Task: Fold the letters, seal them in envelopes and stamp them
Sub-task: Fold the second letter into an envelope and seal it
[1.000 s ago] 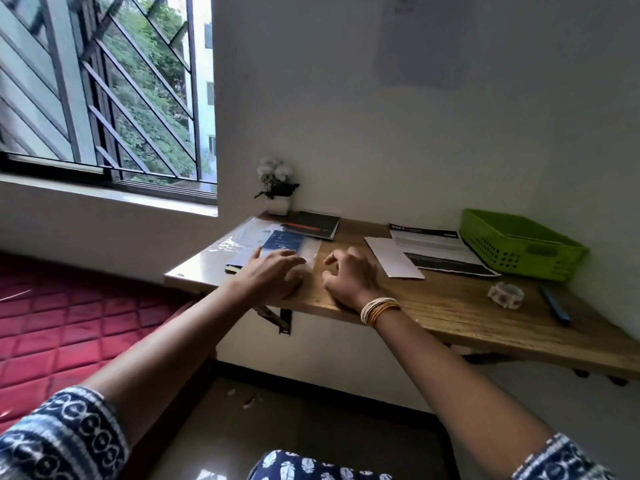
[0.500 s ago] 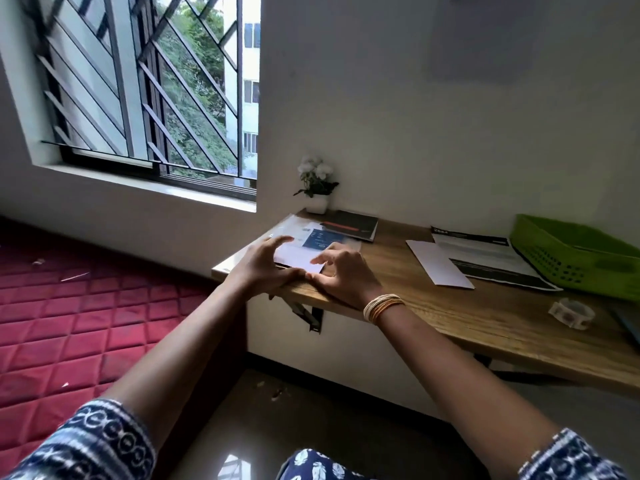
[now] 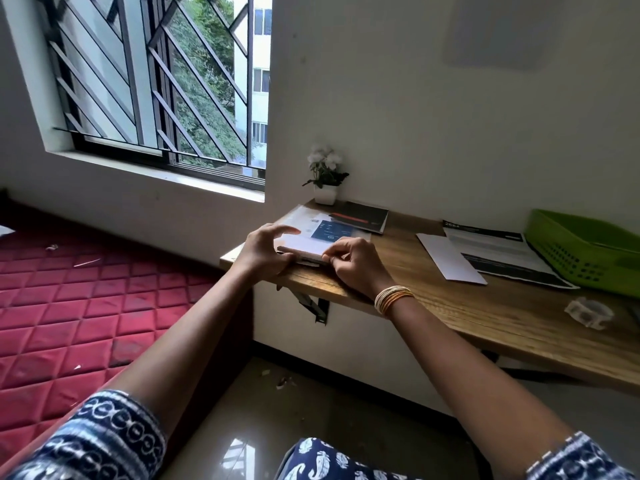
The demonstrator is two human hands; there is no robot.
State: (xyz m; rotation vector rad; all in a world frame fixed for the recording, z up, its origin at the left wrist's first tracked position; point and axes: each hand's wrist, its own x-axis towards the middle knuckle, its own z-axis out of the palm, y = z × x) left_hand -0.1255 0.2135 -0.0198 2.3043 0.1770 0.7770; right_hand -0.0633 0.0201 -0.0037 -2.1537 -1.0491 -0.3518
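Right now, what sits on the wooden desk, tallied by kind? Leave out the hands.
Paper items: 3, namely folded paper stack, white envelope, printed sheet
Dark notebook: 1
Potted plant: 1
Green basket: 1
Tape roll: 1
Total: 7

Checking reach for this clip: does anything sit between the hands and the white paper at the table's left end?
Nothing visible: the left hand and right hand already hold the white paper at its near edge.
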